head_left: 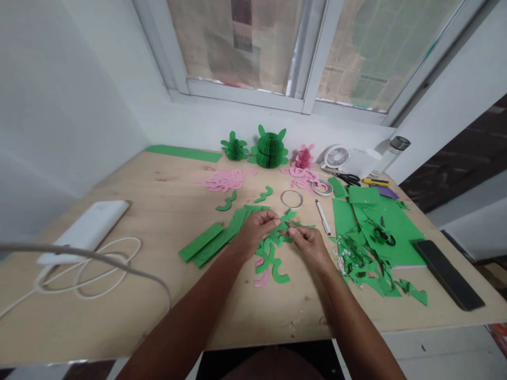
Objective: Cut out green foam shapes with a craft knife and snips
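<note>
Both hands meet over a small pile of curved green paper pieces (269, 256) at the middle of the table. My left hand (259, 228) has its fingers pinched together near a green paper piece; what lies between the fingertips is too small to name. Close by on the right, my right hand (308, 241) is closed too, with its fingertips at the same green paper, and its grip is hard to make out. Pink curved pieces (262, 278) lie among the green ones. Folded green strips (214, 243) are beside my left hand.
Green scraps (360, 258), a black phone (449, 274) and a white marker (323, 217) lie to the right. Behind stand green paper figures (270, 150), a small fan (336, 157) and a bottle (390, 155). A white power bank (89, 227) with cable is left.
</note>
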The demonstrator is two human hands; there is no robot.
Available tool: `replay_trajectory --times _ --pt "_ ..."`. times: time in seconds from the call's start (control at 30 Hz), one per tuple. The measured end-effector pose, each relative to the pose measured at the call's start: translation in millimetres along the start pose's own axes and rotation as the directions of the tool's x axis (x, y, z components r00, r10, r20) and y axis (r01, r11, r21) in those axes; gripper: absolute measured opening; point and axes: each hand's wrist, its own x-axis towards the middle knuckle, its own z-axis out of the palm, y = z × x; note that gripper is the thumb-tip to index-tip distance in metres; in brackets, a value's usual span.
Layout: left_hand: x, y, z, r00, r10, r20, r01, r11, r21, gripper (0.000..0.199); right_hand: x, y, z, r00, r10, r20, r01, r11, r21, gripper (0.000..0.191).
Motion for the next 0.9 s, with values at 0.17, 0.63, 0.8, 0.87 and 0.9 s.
replay_trajectory --times 0.17,0.63,0.8,0.87,0.9 --pt "-0.4 0.3 0.1 1.000 0.017 -0.002 -0.017 1.000 0.010 0.026 -0.1 0.7 0.2 1.000 -0.005 -0.006 0.005 1.000 0.006 0.039" --pt "-1.7 2.3 1.6 1.000 0.030 -0.008 -0.030 1.000 0.006 0.024 0.2 1.2 -1.4 1.000 -0.003 -0.005 0.003 0.999 -0.047 0.037" --pt "-1.7 1.7 1.5 0.999 0.038 -0.007 -0.038 0.999 0.006 0.023 0.2 0.7 -1.2 1.000 -0.009 0.006 0.009 0.999 -0.035 0.037" --pt "-1.2 1.1 0.9 0.999 0.039 -0.004 -0.039 0.999 0.011 0.022 0.2 0.5 -0.9 1.000 -0.011 0.006 0.011 0.999 -0.037 0.037" --pt "-1.0 0.7 0.6 0.999 0.040 -0.004 -0.040 0.999 0.016 0.022 0.2 0.3 -0.8 1.000 -0.010 0.005 0.010 0.999 -0.040 0.037"
